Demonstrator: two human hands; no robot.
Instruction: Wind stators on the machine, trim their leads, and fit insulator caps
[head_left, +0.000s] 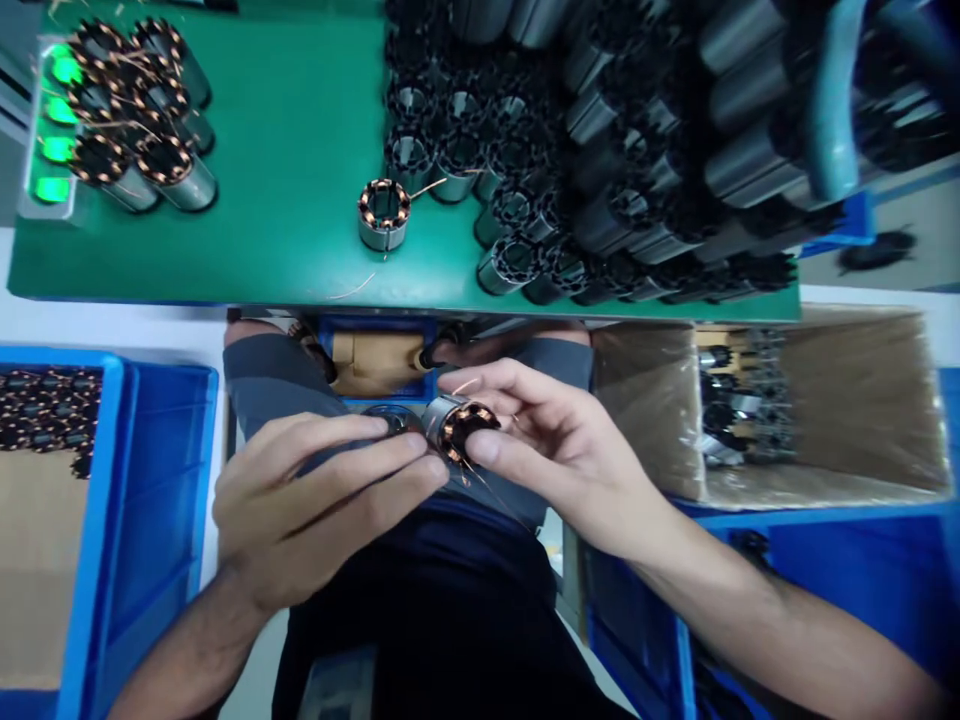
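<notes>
My right hand (555, 450) grips a motor stator (444, 418) with copper windings between thumb and fingers, above my lap. Its wound open end is tilted toward my right thumb, and thin loose copper wires stick out from it. My left hand (330, 490) is beside it, fingers bent together around a dark, round-rimmed piece (390, 412). Those fingers mostly hide that piece, so its kind is unclear. On the green bench mat (285, 200), another wound stator (384, 215) stands upright with a wire end reaching out to the right.
Wound stators (176, 175) stand grouped at the back left beside green lights (56, 148). Unwound stator cores (510, 262) crowd the mat's right side, some stacked. A blue crate (112, 500) holds wound stators at left; a lined carton (847, 400) with cores is at right.
</notes>
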